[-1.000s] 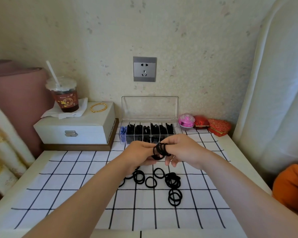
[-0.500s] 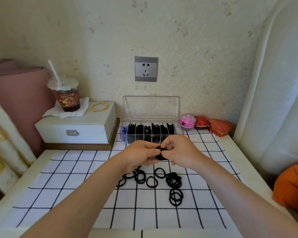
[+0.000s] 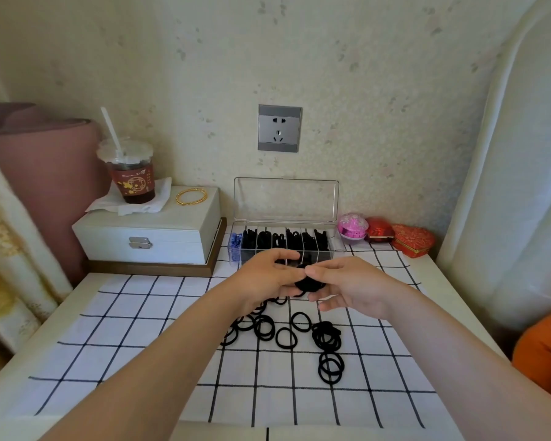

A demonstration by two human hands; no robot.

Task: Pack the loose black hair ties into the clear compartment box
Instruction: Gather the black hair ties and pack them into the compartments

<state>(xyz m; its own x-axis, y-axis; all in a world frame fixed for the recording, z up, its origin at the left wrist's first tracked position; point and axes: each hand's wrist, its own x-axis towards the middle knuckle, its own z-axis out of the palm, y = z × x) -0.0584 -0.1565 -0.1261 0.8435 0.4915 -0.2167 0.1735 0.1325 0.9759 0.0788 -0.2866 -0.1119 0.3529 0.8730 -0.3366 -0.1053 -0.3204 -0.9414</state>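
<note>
My left hand and my right hand meet above the checked cloth, and between their fingers they pinch a squashed bunch of black hair ties. Just behind them stands the clear compartment box with its lid raised against the wall; most of its compartments hold black ties and the leftmost holds blue ones. Several loose black hair ties lie on the cloth below my hands, some hidden under my left wrist.
A white jewellery box at the back left carries a lidded drink cup on a tissue and a gold bangle. A pink case and two red boxes sit right of the clear box. White curtain on the right.
The bunch of ties, spread as open loops over my fingers a second ago, is now squeezed into a compact wad between both hands. My hands have stayed in front of the box.
</note>
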